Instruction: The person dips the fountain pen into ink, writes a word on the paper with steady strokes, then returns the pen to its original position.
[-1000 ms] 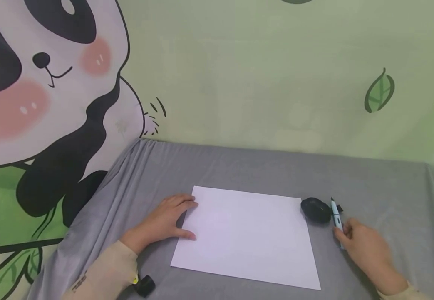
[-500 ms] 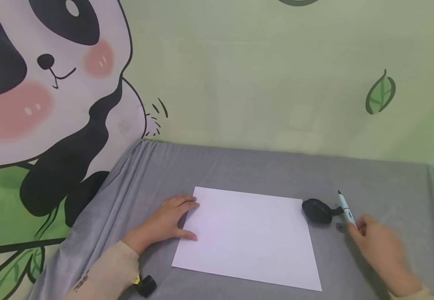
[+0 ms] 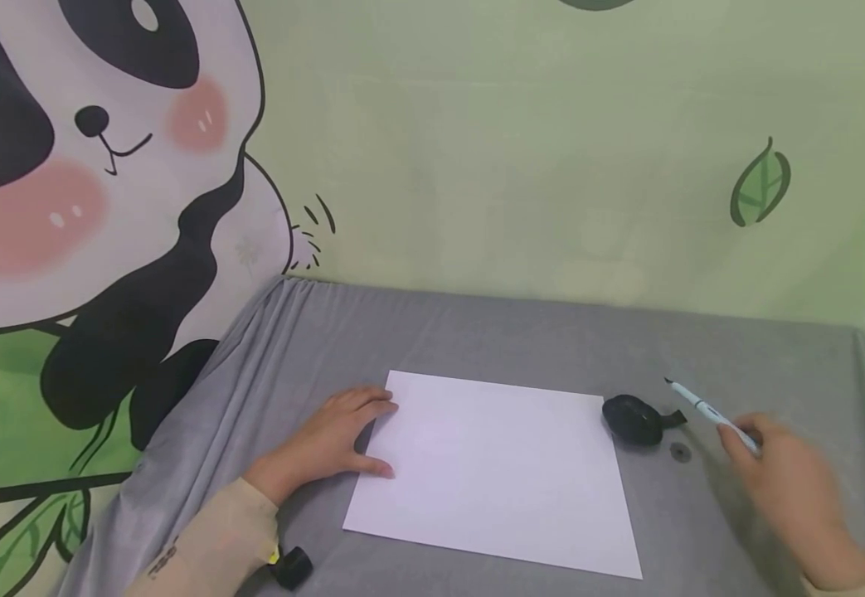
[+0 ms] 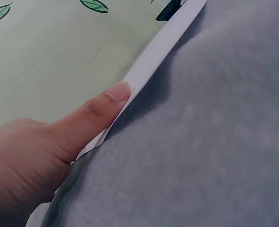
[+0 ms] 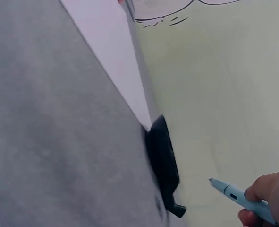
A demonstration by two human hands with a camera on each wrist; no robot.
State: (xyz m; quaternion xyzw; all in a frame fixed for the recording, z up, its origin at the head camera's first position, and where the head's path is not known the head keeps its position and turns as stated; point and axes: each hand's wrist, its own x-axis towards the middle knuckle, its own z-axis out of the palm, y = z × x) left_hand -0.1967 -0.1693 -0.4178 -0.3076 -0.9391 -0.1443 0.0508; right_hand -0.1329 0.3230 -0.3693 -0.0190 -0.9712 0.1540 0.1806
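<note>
A blank white sheet of paper (image 3: 492, 477) lies on the grey cloth. My left hand (image 3: 328, 439) rests at its left edge, thumb and fingers spread and touching the paper; in the left wrist view the thumb (image 4: 94, 111) presses on the sheet. To the right, my right hand (image 3: 794, 481) pinches a light-blue pen (image 3: 708, 413) above the cloth. The pen's dark tip points up and left, away from the paper. In the right wrist view the pen (image 5: 238, 197) sits between thumb and fingers, its rear end hidden by the hand.
A black rounded object (image 3: 632, 420) with a short tab sits at the paper's right edge. Beside it lies a small dark disc (image 3: 680, 452). A black piece (image 3: 292, 569) is near my left sleeve. Behind the grey cloth (image 3: 477, 327) rises a painted wall (image 3: 477, 166).
My right hand has lifted the pen from beside the black object and moved right, tilting the pen more to the left. The small disc now shows fully. The left hand stays put.
</note>
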